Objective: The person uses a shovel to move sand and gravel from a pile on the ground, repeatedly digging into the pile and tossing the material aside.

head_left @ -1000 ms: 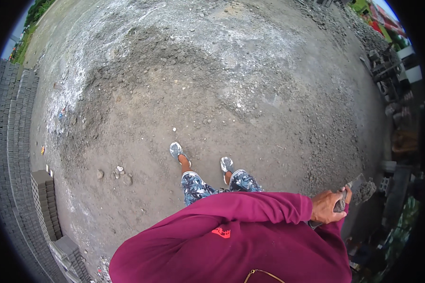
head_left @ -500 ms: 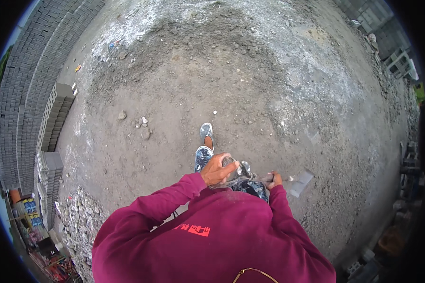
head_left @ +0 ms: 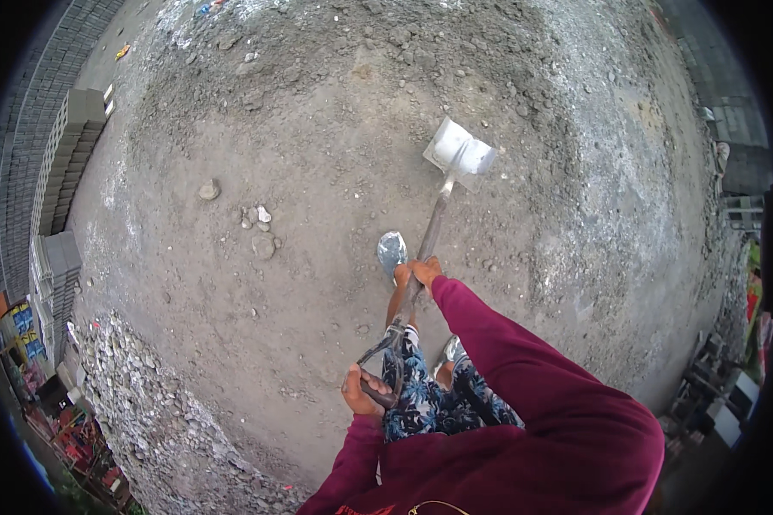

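A shovel [head_left: 438, 215] with a long dark shaft and a pale, worn metal blade [head_left: 460, 154] points away from me, over the ground. My left hand [head_left: 362, 392] is closed around the D-shaped grip [head_left: 386, 396] at its near end, beside my patterned shorts. Farther up, my right hand [head_left: 425, 271] wraps the shaft about midway, close to my forward shoe [head_left: 392, 250]. Nothing lies on the blade. Whether it touches the soil beneath it, I cannot tell.
Loose dark soil and gravel [head_left: 386, 64] spread ahead, with stones [head_left: 264, 246] lying left of my feet. Stacked grey blocks [head_left: 69, 154] line the left side. A gravel heap [head_left: 163, 421] rises at the lower left. Pale rubble [head_left: 610, 197] covers the right.
The shovel has swung from across my waist, blade to the right, to pointing forward. My right arm has reached out with it; my left hand has dropped lower and nearer my body.
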`<state>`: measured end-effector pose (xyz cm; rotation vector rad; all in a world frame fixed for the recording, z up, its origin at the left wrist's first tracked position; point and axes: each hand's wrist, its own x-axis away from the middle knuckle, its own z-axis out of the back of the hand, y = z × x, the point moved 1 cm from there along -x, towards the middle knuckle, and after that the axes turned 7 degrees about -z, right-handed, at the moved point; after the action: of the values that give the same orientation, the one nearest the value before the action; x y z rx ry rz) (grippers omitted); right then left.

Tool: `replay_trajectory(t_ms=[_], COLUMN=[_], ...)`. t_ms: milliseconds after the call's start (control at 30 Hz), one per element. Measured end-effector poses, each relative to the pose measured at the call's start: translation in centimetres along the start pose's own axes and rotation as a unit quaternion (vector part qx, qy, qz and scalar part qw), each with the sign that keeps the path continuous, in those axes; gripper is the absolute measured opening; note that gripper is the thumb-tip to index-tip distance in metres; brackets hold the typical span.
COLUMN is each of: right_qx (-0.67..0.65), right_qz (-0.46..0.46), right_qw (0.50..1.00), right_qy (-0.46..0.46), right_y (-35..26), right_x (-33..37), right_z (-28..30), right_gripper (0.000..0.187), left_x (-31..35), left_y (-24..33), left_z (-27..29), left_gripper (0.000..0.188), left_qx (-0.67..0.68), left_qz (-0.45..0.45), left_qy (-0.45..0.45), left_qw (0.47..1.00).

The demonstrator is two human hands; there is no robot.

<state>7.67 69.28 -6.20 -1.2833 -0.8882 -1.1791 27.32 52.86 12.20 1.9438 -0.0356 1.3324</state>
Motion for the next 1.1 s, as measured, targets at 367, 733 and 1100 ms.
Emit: replay_trajectory(t_ms=[367, 733, 1100], right_qx=[-0.092, -0.066, -0.081], right_qz=[-0.057, -0.068, -0.090], right_qw=[0.992, 0.992, 0.987], right_qy=[-0.063, -0.080, -0.105], right_y=[-17.3, -22.3, -31.4], right_x=[-8.1, -6.0, -16.4], right_z=[-7.6, -8.7, -16.9], right_gripper=[0.071, 0.028, 0.036], left_x=[-23.1, -24.5, -39.4], left_y=[1.6, 7.3, 13.2], left_z=[-21.3, -26.5, -29.5], left_gripper=[0.040, 0.036, 0.042], left_qx=[0.109, 0.065, 0.007], left_qz=[0.068, 0.018, -0.051], left_qy=[0.141, 0.075, 0.058], left_qw=[0.982, 0.995, 0.997])
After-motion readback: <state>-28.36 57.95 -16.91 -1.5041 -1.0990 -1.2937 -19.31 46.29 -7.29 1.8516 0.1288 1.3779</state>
